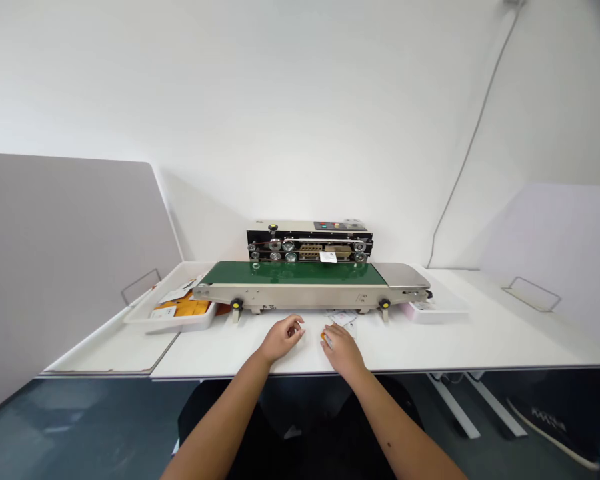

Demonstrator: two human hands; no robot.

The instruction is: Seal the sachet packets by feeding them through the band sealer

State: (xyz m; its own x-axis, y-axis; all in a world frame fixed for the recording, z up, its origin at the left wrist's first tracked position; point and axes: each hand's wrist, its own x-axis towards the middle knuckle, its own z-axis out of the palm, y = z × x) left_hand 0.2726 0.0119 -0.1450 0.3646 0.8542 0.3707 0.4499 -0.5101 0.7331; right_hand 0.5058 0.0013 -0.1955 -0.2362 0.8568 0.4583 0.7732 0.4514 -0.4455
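My left hand (283, 337) is just above the white table, its fingers loosely curled and apart, with nothing seen in them. To its right, my right hand (343, 348) is closed around a small orange item (323, 336), mostly covered by the fingers, so its kind is unclear. Just beyond this hand, flat clear packets with printing (344, 317) lie on the table, partly under the conveyor. In front of both hands stands a band sealer (310, 241) with a green conveyor belt (295, 273). A small white printed piece (329, 257) stands upright at the sealing band.
At the left, a white bin (180, 325) holds orange packets (190, 307) with white labels. Another white bin (443, 315) sits behind the conveyor's right end. Grey partitions (70, 260) flank the table. A cable (473, 143) runs down the wall.
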